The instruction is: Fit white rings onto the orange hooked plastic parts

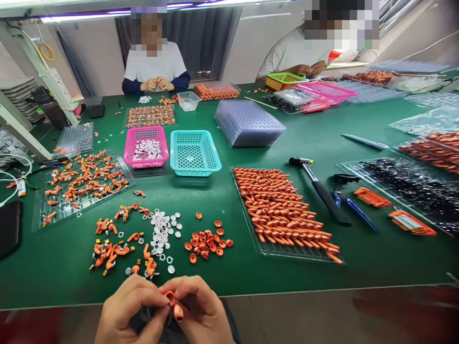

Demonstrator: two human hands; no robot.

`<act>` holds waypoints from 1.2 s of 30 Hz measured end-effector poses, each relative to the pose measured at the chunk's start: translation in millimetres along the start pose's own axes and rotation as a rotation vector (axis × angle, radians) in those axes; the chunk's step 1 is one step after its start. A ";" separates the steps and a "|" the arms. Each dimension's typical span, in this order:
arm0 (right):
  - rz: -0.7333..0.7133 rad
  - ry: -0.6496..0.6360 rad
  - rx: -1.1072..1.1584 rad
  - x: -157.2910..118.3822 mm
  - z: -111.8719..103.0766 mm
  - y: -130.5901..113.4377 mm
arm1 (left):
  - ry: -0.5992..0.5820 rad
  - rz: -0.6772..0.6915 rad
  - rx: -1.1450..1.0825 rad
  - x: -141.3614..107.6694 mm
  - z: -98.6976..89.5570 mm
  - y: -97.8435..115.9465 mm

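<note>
Close to the table's front edge, my left hand (131,310) and my right hand (204,308) meet around an orange earbud shell (178,311). My right thumb and fingers grip it from the right. The left thumb and forefinger pinch at its round open end; any small part between them is hidden. Just beyond lie loose orange earbud stems with yellow tabs (111,253), a pile of white discs (161,231) and a cluster of small orange caps (204,243).
A tray of orange earbud stems (287,210) lies right of centre, beside a hammer (319,191) and a blue pen (362,215). Pink (146,162) and turquoise (195,167) baskets stand behind, near stacked clear trays (247,124). Two people sit across the green table (287,274).
</note>
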State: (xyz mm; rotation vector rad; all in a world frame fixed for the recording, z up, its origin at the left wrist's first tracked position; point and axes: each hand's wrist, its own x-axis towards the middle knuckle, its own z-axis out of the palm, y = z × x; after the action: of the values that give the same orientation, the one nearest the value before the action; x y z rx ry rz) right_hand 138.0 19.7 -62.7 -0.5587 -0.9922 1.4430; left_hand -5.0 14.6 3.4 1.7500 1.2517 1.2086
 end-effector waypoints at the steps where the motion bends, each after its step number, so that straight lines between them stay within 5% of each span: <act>1: -0.006 -0.001 -0.036 -0.4 -0.7 -0.7 | -0.016 -0.023 -0.014 0.8 -1.2 -0.2; 9: -0.066 0.007 -0.172 2.9 -2.3 -5.8 | -0.149 0.012 0.050 7.0 -10.3 -3.5; 16: 0.128 0.036 -0.019 -2.6 -1.3 -5.9 | -0.151 0.044 0.101 8.4 -12.4 -3.5; 23: 0.045 -0.048 -0.019 -3.5 -7.2 6.0 | -0.156 0.065 0.080 3.8 -14.3 -8.9; 36: 0.181 0.077 -0.019 1.6 -0.4 -8.1 | -0.170 0.098 0.112 5.7 -16.9 -7.8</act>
State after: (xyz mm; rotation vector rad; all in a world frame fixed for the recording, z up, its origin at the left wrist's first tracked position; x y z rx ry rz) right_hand 142.6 20.5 -55.9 -0.7277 -0.9136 1.5608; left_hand -22.8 22.5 4.2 1.9714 1.1640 1.0360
